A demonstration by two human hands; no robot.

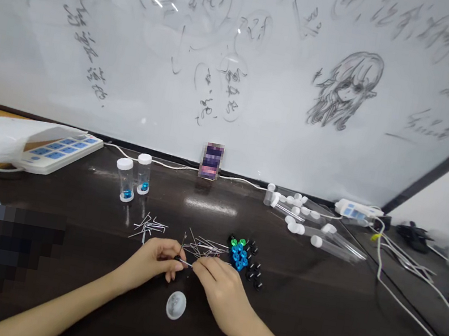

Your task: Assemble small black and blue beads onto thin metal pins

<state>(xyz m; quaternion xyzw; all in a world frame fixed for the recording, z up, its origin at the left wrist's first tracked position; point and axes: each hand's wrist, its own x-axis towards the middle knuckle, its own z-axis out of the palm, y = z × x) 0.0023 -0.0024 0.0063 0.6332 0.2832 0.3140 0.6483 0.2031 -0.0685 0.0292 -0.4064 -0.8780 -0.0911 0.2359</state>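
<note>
My left hand (162, 258) is closed, thumb and fingers pinching a small black round part (178, 258); a thin dark rod stands up beside its fingertips. My right hand (221, 288) is closed, its fingertips on a thin silver metal rod (186, 264) that reaches to the black part. Its far end is hidden by the fingers. Just beyond the hands lies a loose pile of thin metal rods (205, 245). To the right sit several blue round parts (239, 255), green ones (234, 242) and black ones with metal stems (251, 271). A small translucent cup (176, 305) stands in front.
L-shaped metal rods (148, 226) lie left of centre. Two clear capped tubes (125, 180) holding blue parts stand behind them. Clear tubes with white caps (332, 247) lie at the right. Power strips (63, 154), cables (380, 268) and a phone (211, 161) line the whiteboard.
</note>
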